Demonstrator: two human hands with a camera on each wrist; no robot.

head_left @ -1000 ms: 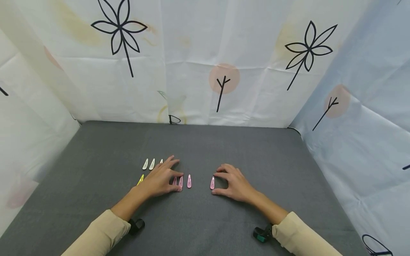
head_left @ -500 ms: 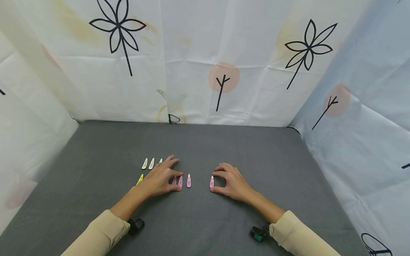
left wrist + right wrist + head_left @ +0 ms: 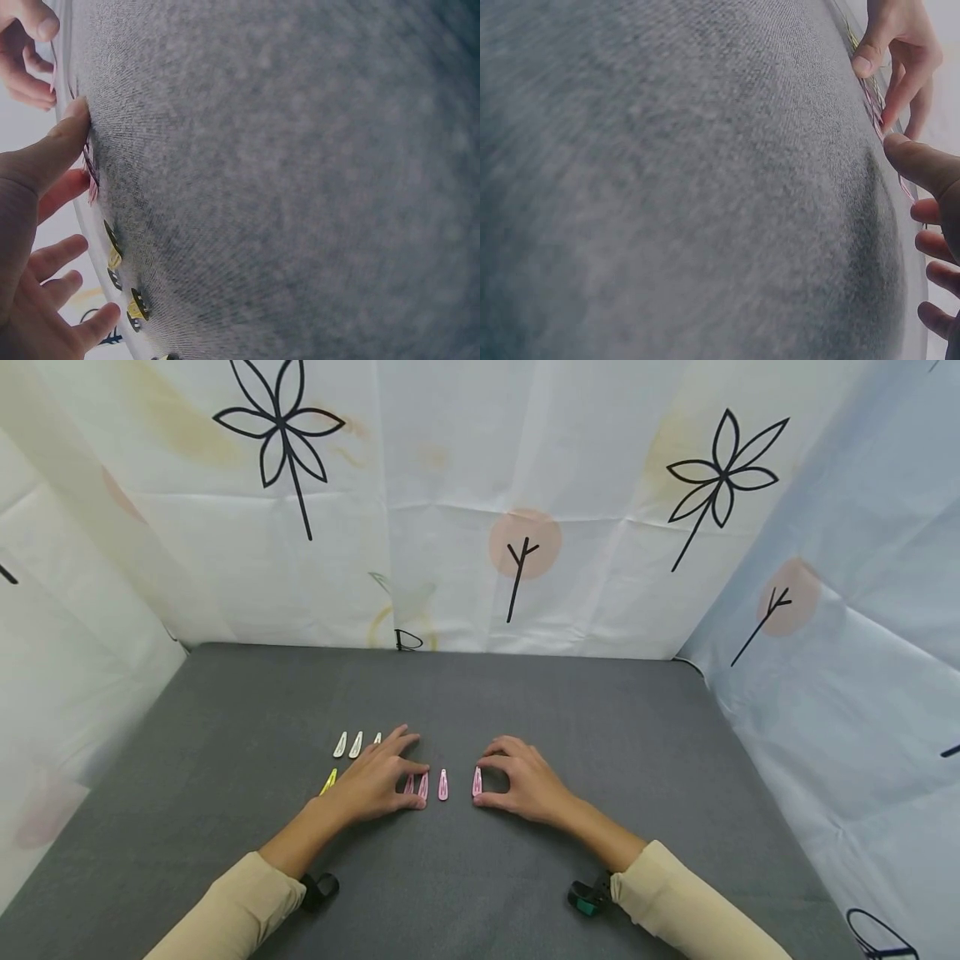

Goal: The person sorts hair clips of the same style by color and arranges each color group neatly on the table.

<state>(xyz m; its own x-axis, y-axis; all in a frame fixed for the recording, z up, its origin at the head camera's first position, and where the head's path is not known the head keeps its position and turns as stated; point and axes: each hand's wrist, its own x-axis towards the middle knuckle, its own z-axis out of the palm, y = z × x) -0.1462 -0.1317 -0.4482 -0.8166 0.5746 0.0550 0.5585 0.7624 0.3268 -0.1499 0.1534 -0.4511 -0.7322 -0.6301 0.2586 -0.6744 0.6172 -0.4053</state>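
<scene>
Between the thumb and index finger of my right hand [image 3: 521, 783], a pink snap hair clip [image 3: 477, 782] is pinched by its two ends. My left hand [image 3: 372, 783] pinches another pink hair clip [image 3: 423, 786] the same way, at the table surface. A third pink clip [image 3: 443, 785] lies between the hands, touched by neither. Just left of the pinched one, a further pink clip [image 3: 408, 784] is partly covered by the left fingers. In the left wrist view, yellow clips [image 3: 139, 304] stand past the left fingertips.
Whitish hair clips [image 3: 356, 745] lie in a row beyond the left hand, one partly hidden by its fingers. A yellow clip [image 3: 328, 781] shows beside the left wrist. Printed white cloth [image 3: 465, 585] borders the grey table [image 3: 480, 877] at the back and sides.
My right hand has slid left with its pink clip, closer to the lone pink clip in the middle. The left hand has stayed in place.
</scene>
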